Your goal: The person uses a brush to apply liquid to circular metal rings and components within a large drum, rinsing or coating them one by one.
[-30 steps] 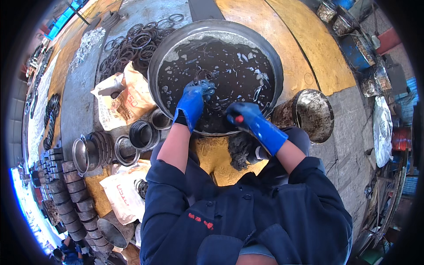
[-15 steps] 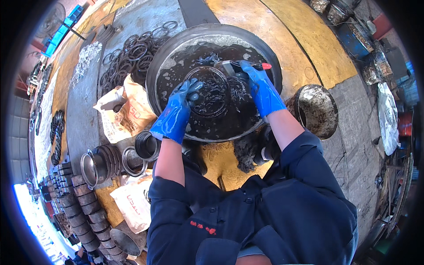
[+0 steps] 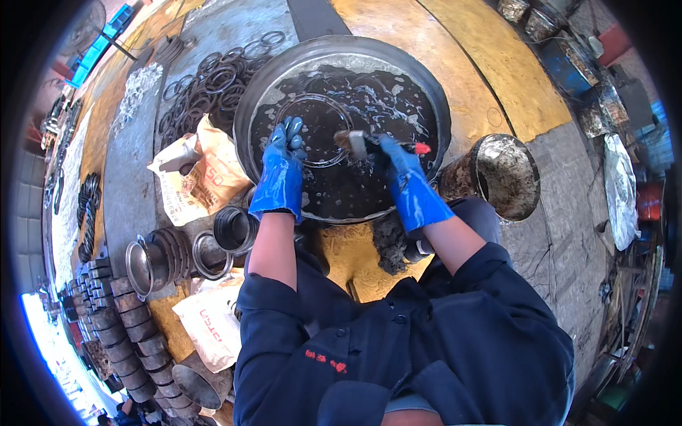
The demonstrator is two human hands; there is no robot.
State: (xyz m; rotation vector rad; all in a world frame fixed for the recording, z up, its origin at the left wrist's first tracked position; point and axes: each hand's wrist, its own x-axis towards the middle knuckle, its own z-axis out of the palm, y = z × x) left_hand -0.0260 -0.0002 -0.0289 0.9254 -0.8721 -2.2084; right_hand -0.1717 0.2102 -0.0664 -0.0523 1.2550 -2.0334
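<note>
A wide round metal basin (image 3: 442, 117) of dark, foamy liquid stands in front of me. Over the liquid, my gloved left hand (image 3: 278, 170) is closed on the left side of a thin metal ring (image 3: 312, 96). My gloved right hand (image 3: 410, 177) grips a flat paintbrush (image 3: 357, 145) by its handle, whose red end sticks out to the right. The brush's bristles are against or very near the ring's right side; contact is hard to tell. Both blue gloves look wet.
Many dark rings (image 3: 213, 85) lie heaped left of the basin, beside a torn paper bag (image 3: 202, 170). Stacked metal rings (image 3: 167, 255) sit at lower left, near a second bag (image 3: 209, 323). A dirty bucket (image 3: 462, 174) lies tipped at the basin's right.
The ring and my left hand have shifted left and up a little. My right hand has moved down with the brush, from the ring's upper right to its right side.
</note>
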